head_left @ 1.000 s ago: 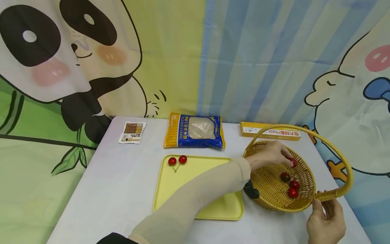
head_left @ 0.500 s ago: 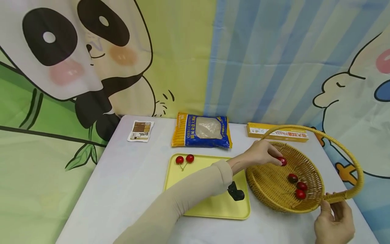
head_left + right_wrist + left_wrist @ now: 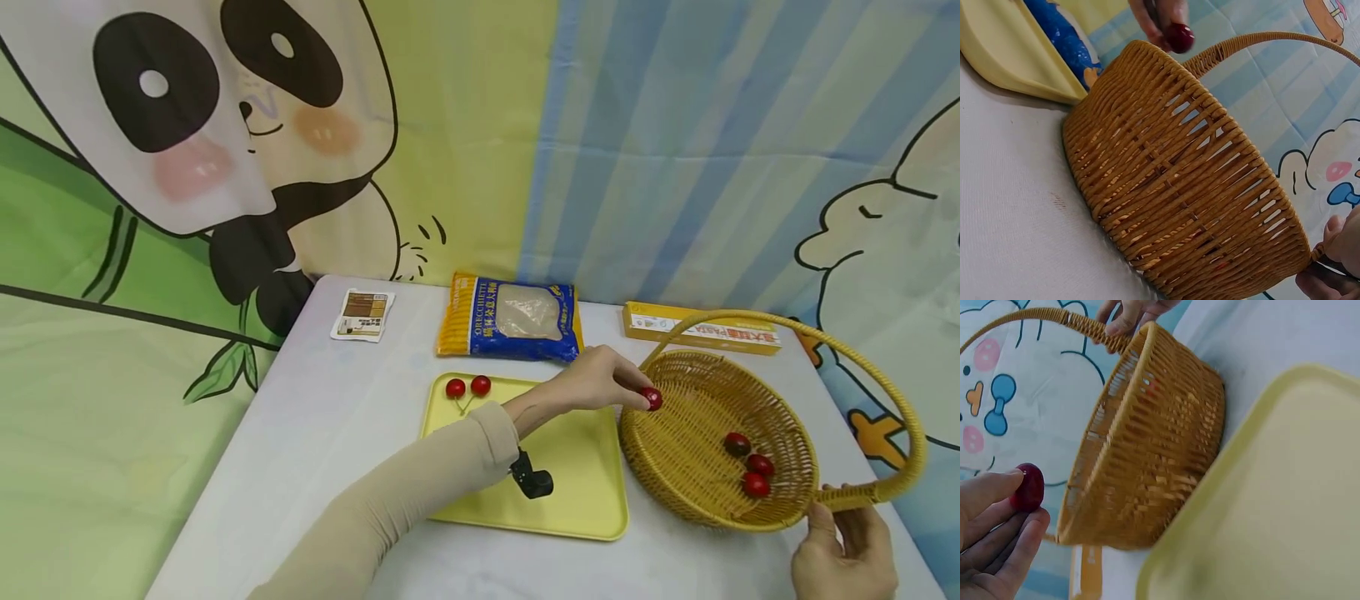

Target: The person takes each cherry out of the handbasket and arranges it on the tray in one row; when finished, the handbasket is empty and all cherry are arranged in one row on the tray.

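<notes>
My left hand point(image 3: 600, 382) pinches a dark red cherry point(image 3: 652, 398) between thumb and fingertips, above the left rim of the wicker basket point(image 3: 660, 487). In the left wrist view the cherry point(image 3: 1030, 487) shows glossy and oval, beside the basket's rim. My right hand point(image 3: 846, 546) grips the base of the basket's arched handle at the front right, fingers behind and thumb in front. Three more cherries point(image 3: 757, 465) lie together on the right of the basket's floor. On the pale yellow tray point(image 3: 577, 492), a pair of cherries point(image 3: 480, 386) with joined stems rests at the far left corner.
Behind the tray lies a blue and yellow pasta bag point(image 3: 517, 321). A flat orange box point(image 3: 701, 329) lies behind the basket, and a small printed packet point(image 3: 363, 315) at the back left. The basket stands close to the tray's right edge, on the white table point(image 3: 315, 450).
My left hand has moved left with the cherry, from over the basket's far right side to its left rim. The right hand keeps its grip on the handle's base. The head view has shifted.
</notes>
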`<control>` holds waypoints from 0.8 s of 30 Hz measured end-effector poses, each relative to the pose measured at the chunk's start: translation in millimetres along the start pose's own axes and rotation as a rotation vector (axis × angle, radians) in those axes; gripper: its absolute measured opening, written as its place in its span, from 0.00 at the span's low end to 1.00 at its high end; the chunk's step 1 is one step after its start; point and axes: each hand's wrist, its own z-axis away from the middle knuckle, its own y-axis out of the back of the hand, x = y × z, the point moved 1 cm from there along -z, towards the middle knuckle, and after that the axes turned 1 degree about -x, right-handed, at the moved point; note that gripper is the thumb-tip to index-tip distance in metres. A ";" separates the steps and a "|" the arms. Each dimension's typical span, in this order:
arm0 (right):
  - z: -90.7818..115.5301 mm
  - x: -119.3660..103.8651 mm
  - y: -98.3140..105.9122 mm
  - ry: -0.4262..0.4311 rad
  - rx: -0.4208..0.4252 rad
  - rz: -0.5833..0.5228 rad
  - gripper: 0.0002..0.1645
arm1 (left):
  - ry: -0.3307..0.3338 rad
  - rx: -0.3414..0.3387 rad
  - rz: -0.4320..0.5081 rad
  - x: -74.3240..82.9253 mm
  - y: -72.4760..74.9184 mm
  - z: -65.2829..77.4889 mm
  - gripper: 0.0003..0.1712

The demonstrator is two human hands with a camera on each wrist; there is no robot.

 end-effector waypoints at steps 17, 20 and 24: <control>-0.7 -2.0 -2.4 0.020 0.032 -0.024 0.28 | 0.111 0.038 -0.081 -73.8 68.2 56.7 0.13; 0.0 -2.0 -1.5 0.007 0.025 -0.013 0.28 | 0.129 0.036 -0.105 -81.5 75.1 61.9 0.12; -0.5 -0.8 -1.3 -0.015 0.014 -0.024 0.28 | 0.143 0.035 -0.126 -89.9 82.5 67.6 0.12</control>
